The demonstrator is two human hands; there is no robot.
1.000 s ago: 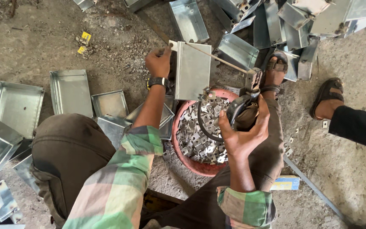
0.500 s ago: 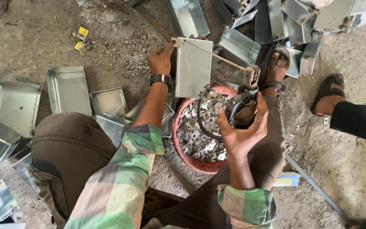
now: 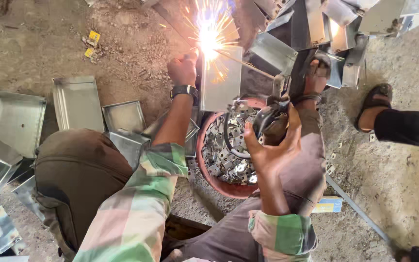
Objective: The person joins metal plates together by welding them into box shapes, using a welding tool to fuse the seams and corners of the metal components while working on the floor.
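The step in hand looks like arc welding a corner of a folded sheet-metal tray (image 3: 221, 80). The tray stands on edge over the rim of a red basin (image 3: 219, 187), just beyond the person's knees. The left hand (image 3: 183, 70), with a wristwatch (image 3: 184, 90) on it, grips the tray's upper left edge, fingers closed on the metal beside the bright arc (image 3: 209, 36), which throws sparks all round.

The right hand (image 3: 272, 150) sits lower and to the right, fingers wrapped round a dark electrode holder (image 3: 270, 121). From it a thin welding rod (image 3: 248, 65) slants up and left across the top of the tray to the arc. A dark cable (image 3: 229, 140) loops from the holder over the small metal brackets (image 3: 224, 155) that fill the basin.

Judging from this, the next move calls for a steady rod tip fed slowly along the joint, the tray held firm, and the left fingers kept out of the spatter, which is very near them.

More trays (image 3: 76, 102) lie open on the dirt floor (image 3: 403, 184) to the left, and others are heaped beyond. The person's own sandalled foot (image 3: 316, 75) rests by the heap; another person's foot (image 3: 374, 104) stands well apart on the right.
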